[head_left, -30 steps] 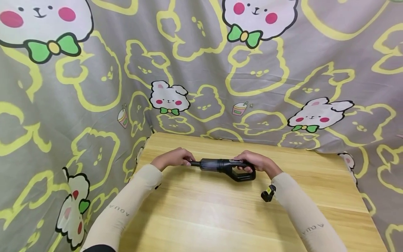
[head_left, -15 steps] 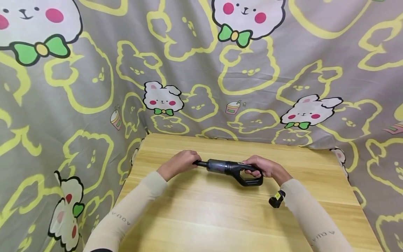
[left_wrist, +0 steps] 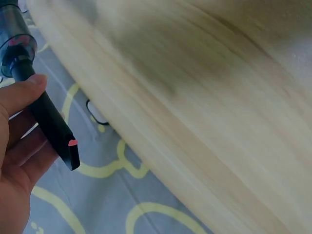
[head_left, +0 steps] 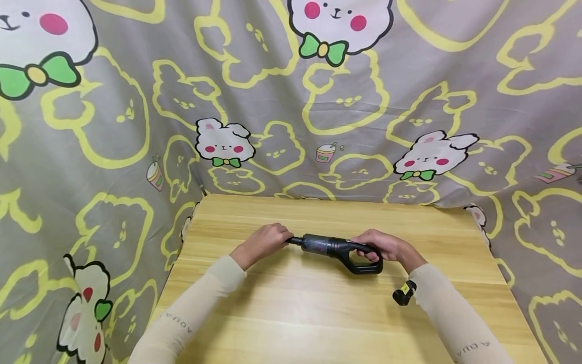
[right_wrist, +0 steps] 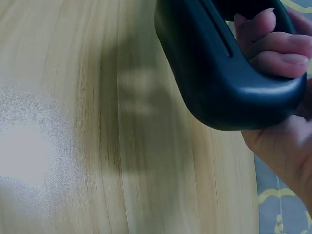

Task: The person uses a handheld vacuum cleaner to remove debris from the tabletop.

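A black handheld vacuum cleaner (head_left: 337, 247) with a see-through dust cup (head_left: 316, 243) is held above the wooden table, its nozzle to the left. My right hand (head_left: 386, 245) grips the looped handle (right_wrist: 229, 92), fingers curled through the opening. At the other end my left hand (head_left: 265, 241) holds the narrow black nozzle (left_wrist: 48, 119); in the left wrist view the thumb lies on top and the fingers run beneath it. A small pink-red mark shows near the slanted nozzle tip.
The wooden table (head_left: 291, 313) spreads below both hands. A grey curtain (head_left: 273, 101) with yellow outlines and white rabbit faces hangs behind it and on both sides. A small black device (head_left: 403, 293) is strapped at the right wrist.
In the head view, the hands and vacuum cleaner appear slightly farther right and lower, while the curtain and table slide left as the camera turns. Both hands keep their hold.
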`<state>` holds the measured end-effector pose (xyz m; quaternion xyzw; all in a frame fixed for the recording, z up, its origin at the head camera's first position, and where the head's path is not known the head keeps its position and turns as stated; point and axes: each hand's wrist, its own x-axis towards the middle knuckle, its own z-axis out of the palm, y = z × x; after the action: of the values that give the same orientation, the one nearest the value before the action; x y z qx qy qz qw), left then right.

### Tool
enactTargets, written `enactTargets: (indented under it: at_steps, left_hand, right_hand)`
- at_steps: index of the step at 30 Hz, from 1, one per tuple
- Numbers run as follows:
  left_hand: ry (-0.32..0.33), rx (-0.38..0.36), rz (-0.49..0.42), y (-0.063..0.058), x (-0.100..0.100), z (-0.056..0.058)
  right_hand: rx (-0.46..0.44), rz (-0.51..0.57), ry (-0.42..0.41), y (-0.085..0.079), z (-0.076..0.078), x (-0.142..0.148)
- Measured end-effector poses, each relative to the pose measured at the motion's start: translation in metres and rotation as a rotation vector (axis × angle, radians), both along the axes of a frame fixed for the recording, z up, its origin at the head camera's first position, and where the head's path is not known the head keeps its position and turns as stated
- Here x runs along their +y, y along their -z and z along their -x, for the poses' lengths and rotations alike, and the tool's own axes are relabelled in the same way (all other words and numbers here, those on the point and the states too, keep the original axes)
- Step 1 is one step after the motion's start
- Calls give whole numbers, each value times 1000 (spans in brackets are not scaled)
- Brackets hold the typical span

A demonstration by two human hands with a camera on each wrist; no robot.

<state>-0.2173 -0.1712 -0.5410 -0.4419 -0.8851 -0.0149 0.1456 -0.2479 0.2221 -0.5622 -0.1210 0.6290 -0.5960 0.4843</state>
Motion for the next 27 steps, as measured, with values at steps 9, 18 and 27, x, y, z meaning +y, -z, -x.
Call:
enactTargets:
  at_steps: [9, 18, 27]
  left_hand:
    - [3, 71, 18, 10, 4, 2]
    - [-13, 49, 20, 15, 10, 9]
    - [-26, -151, -35, 19, 25, 23]
  right_hand:
    - [194, -128, 108, 1, -8, 2]
    - [498, -230, 286, 9, -14, 10]
    - [819, -497, 388, 14, -16, 14]
